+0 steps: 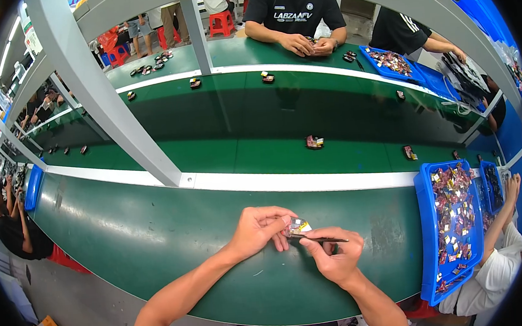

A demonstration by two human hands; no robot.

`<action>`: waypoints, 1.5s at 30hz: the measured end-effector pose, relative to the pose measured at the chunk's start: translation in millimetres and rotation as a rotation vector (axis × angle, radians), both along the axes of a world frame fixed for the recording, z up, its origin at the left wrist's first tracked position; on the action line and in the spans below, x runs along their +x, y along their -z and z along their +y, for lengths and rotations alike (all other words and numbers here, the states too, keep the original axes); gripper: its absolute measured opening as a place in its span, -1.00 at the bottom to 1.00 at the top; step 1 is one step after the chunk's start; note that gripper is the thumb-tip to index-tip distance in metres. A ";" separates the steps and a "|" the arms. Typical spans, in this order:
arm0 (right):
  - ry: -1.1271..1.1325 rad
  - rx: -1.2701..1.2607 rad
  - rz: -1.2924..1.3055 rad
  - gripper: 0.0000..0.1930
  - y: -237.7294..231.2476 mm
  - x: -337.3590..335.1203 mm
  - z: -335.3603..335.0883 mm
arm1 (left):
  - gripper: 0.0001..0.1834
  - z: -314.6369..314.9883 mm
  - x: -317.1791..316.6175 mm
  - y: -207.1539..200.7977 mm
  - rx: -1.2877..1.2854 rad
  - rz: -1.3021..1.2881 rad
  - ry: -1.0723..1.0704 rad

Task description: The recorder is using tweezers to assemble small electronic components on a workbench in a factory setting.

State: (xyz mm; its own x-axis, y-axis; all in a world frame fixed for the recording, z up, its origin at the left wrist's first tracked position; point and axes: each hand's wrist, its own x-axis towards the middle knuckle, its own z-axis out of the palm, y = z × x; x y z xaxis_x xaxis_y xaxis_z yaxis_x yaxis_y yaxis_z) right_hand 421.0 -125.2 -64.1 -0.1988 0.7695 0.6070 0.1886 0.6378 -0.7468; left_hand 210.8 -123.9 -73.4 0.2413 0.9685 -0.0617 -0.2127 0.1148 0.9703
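Observation:
My left hand [255,231] pinches a small electronic assembly [298,226] between thumb and fingers, just above the green worktop. Reddish, silvery and yellow parts show on the assembly; its underside is hidden. In my right hand [340,257] is a slim black tool [325,239], held like a pen, perhaps tweezers. The tool's tip reaches the near edge of the assembly, and I cannot tell whether it touches. Both forearms rest low over the worktop [144,225].
A blue tray [426,236] full of similar small parts stands at the right. Beyond a white rail [244,181], a green conveyor [212,157] carries scattered assemblies, one of them a red-and-black assembly [314,142]. A grey metal post [118,106] rises at the left. Co-workers sit across and at both sides.

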 end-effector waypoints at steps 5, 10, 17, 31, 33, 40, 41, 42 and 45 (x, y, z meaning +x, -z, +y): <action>0.036 -0.042 0.008 -0.83 -0.1 1.7 0.9 | -0.72 0.9 0.8 -0.6 0.005 -0.013 -0.018; 0.006 0.025 -0.003 -0.81 -0.4 -1.2 0.9 | -0.72 0.9 1.4 0.3 0.002 -0.009 -0.016; 0.006 0.031 -0.030 -0.81 0.8 -0.4 1.0 | -0.72 0.1 1.6 1.0 -0.005 0.007 -0.014; 0.052 0.122 -0.055 -0.85 1.8 -0.1 0.6 | -0.70 1.0 4.8 -4.5 0.035 0.046 0.035; 0.059 0.111 -0.053 -0.85 1.9 1.9 1.0 | -0.67 0.4 7.2 -3.6 0.070 0.026 0.043; 0.060 0.145 -0.083 -0.85 1.4 2.0 2.3 | -0.61 -0.1 6.3 -3.0 0.098 0.071 0.036; 0.058 0.147 -0.083 -0.85 1.9 1.7 2.7 | -0.61 -0.4 6.4 -3.2 0.099 0.071 0.033; 0.057 0.168 -0.095 -0.84 3.4 1.2 3.3 | -0.63 -0.1 6.3 -2.8 0.091 0.075 0.024; 0.061 0.233 -0.128 -0.81 4.1 -0.1 2.7 | -0.65 0.6 6.3 -1.9 0.065 0.086 0.014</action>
State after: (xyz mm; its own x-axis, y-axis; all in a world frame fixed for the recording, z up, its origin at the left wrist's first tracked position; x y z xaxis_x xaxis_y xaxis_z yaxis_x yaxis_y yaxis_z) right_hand 420.9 -122.5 -68.2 -0.2429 0.6250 0.7419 0.3152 0.7741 -0.5490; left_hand 217.1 -123.3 -71.5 0.2509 0.9678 -0.0195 -0.1276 0.0530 0.9904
